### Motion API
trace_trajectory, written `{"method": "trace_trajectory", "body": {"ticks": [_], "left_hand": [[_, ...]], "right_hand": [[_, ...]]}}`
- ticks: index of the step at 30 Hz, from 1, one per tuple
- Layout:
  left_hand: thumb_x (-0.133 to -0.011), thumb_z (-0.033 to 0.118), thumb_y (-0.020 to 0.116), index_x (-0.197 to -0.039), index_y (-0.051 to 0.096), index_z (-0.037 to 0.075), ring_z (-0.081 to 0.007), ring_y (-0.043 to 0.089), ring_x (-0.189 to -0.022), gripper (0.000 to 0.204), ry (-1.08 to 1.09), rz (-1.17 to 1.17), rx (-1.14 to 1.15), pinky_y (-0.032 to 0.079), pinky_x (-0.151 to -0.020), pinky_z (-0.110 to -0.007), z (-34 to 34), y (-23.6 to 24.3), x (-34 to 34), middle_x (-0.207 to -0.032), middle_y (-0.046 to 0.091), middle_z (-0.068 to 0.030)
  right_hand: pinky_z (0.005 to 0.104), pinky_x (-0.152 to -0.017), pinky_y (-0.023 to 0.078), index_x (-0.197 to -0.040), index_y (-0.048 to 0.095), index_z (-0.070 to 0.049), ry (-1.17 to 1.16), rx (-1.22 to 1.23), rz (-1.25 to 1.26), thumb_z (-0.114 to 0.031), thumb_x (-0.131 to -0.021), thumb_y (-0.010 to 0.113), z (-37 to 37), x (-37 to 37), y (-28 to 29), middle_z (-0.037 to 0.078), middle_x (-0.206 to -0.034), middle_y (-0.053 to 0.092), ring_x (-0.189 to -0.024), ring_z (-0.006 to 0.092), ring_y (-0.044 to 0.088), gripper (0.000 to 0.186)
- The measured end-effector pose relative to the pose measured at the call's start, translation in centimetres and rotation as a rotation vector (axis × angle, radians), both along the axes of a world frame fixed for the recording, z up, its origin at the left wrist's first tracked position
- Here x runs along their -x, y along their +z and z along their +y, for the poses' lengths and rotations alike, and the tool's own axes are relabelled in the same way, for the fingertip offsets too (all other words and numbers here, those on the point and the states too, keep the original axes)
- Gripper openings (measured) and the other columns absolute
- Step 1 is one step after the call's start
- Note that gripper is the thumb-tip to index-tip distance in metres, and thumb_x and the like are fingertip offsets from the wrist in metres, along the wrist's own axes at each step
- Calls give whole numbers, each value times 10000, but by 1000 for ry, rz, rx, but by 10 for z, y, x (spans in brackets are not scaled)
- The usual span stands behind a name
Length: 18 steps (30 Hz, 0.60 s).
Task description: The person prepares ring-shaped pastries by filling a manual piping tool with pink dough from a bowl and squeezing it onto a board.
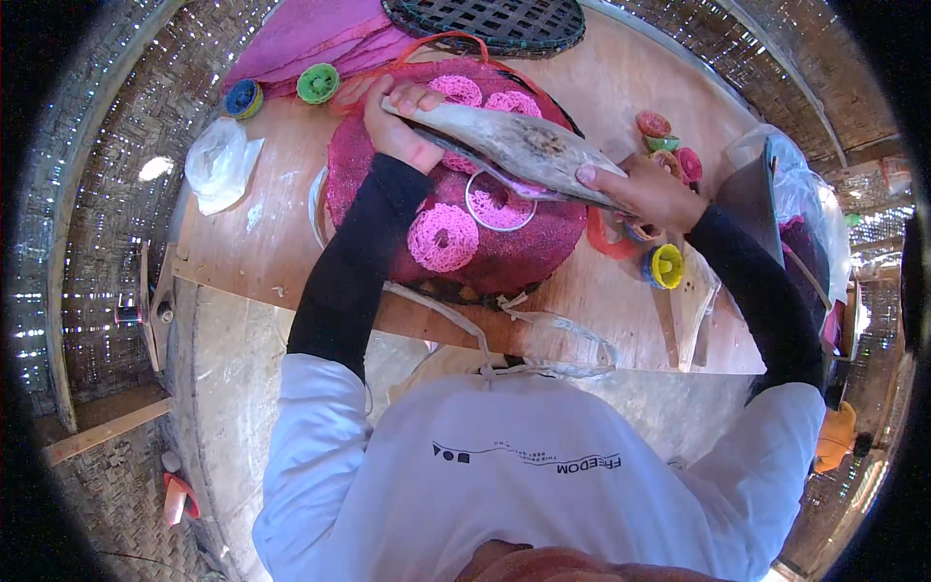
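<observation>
Both my hands grip a long, weathered grey-white wooden tool point(529, 145), apparently two pieces one above the other, held at a slant over a round red mat point(558, 247). My left hand point(398, 126) is closed around its far left end. At the nearer right end, my right hand point(655, 192) wraps it with the thumb on top. Below the tool's middle, a thin white ring point(502, 231) surrounds a mass of pink strands point(497, 208). A finished-looking pink strand disc point(443, 238) with a centre hole lies nearby. Several more lie behind, partly covered by the tool.
Colourful small cups stand on the wooden table point(262, 272): green point(318, 83) and blue point(243, 99) at left, yellow point(663, 267) and several others at right. A plastic bag point(219, 165) lies left. Pink sheets point(310, 39) and a dark woven tray point(490, 24) are at the back.
</observation>
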<state>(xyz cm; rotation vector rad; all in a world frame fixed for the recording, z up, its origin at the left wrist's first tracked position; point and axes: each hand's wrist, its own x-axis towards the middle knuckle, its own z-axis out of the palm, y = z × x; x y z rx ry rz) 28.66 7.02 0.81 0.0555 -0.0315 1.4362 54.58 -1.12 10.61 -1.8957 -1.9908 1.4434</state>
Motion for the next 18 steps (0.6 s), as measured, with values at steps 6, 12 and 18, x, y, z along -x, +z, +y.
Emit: {"method": "trace_trajectory", "body": {"ticks": [6, 12, 18], "left_hand": [[-796, 191, 465, -546, 346, 161, -94, 302, -410, 279, 93, 107, -70, 329, -477, -254, 5, 4, 25, -453, 307, 44], [-796, 182, 447, -560, 370, 158, -95, 327, -418, 250, 94, 177, -7, 346, -495, -260, -1, -4, 45, -477, 320, 46], [-791, 221, 407, -531, 353, 161, -136, 356, -439, 273, 52, 38, 55, 366, -515, -286, -22, -10, 14, -444, 334, 29]], "right_hand": [[250, -357, 345, -641, 549, -4, 38, -222, -153, -630, -737, 519, 6, 15, -22, 10, -490, 449, -408, 91, 437, 634], [227, -341, 286, -610, 522, -31, 20, -101, -104, -625, -746, 519, -3, 30, -20, -13, -481, 403, -400, 78, 413, 609], [235, -336, 257, -582, 508, -46, -25, 41, 20, -569, -779, 531, -14, 14, -3, -19, -480, 403, -393, 66, 392, 559]]}}
